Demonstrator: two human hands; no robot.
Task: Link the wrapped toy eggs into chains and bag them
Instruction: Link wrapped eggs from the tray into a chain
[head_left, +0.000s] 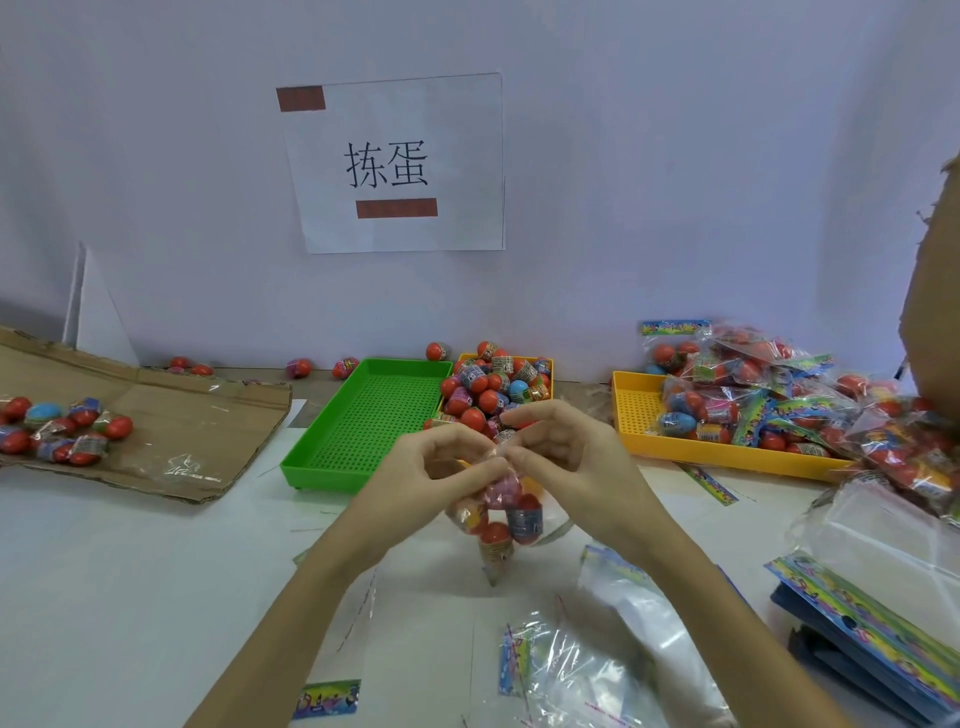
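Note:
My left hand (439, 475) and my right hand (558, 457) meet above the white table and both pinch the top of a clear bag (501, 522). The bag hangs between them and holds several wrapped toy eggs, red, pink and blue. Right behind my hands a yellow tray (545, 364) is heaped with loose wrapped eggs (491, 389). The bag's mouth is hidden by my fingers.
An empty green tray (363, 421) stands left of the heap. Filled bags (769, 395) pile on a yellow tray (639, 415) at right. Several eggs (62, 428) lie on flattened cardboard (171, 431) at left. Empty clear bags (587, 670) and header cards (872, 618) lie near me.

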